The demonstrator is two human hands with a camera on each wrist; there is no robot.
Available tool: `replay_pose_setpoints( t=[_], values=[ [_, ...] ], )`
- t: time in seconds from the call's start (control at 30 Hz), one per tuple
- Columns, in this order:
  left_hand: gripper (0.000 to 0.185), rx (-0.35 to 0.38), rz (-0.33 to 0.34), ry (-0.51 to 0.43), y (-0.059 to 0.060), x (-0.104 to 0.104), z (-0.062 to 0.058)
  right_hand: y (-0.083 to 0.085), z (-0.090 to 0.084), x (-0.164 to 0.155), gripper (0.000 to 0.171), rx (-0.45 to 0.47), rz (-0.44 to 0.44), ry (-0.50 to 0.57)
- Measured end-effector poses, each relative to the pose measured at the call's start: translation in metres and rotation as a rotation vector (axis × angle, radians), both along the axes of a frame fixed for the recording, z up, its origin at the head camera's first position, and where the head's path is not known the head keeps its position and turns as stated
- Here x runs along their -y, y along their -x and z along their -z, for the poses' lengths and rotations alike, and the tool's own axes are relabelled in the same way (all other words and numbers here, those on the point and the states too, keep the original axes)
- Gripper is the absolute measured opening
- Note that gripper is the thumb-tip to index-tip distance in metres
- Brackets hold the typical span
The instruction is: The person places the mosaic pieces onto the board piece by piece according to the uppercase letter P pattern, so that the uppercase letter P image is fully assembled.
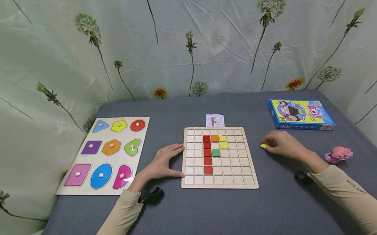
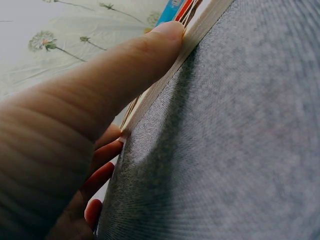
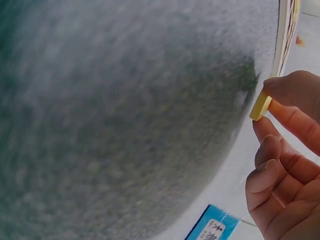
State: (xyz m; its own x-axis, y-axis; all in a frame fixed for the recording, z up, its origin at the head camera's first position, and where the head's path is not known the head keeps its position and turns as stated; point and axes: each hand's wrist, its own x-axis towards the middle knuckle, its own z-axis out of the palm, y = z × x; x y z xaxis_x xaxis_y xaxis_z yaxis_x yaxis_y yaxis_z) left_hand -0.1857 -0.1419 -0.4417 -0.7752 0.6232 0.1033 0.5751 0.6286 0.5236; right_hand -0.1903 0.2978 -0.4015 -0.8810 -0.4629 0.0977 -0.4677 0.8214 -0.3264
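My right hand [image 1: 282,144] pinches a small yellow tile [image 3: 260,106] between thumb and fingers, right of the wooden grid board [image 1: 224,187]. In the right wrist view its other fingers are curled in. My left hand [image 1: 162,161] rests along the board's left edge, with the thumb [image 2: 135,60] and fingertips touching the rim and the fingers extended. On the board stand a column of red tiles [image 1: 207,153], an orange tile [image 1: 214,138], two yellow tiles [image 1: 223,145] and one green tile [image 1: 216,152]. Behind the board lies a small pattern card [image 1: 215,120].
At left lies a knob puzzle board [image 1: 104,164] of coloured shapes. A blue and yellow box [image 1: 301,114] lies at the back right. A pink toy [image 1: 338,154] sits by my right wrist. The table has a grey cloth [image 1: 216,218], with a flowered curtain [image 1: 169,41] behind.
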Motion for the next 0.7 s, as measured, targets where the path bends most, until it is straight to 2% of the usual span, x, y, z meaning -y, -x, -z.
replay_pose_setpoints(
  t=[0.43, 0.7],
  values=[
    [0.09, 0.003, -0.007, 0.004, -0.001, -0.001, -0.001, -0.004, -0.003, 0.016, 0.015, -0.038, -0.014, 0.029],
    [0.09, 0.006, -0.008, 0.007, -0.001, -0.001, -0.001, -0.001, -0.002, 0.033, 0.014, -0.03, -0.074, 0.073]
  ],
)
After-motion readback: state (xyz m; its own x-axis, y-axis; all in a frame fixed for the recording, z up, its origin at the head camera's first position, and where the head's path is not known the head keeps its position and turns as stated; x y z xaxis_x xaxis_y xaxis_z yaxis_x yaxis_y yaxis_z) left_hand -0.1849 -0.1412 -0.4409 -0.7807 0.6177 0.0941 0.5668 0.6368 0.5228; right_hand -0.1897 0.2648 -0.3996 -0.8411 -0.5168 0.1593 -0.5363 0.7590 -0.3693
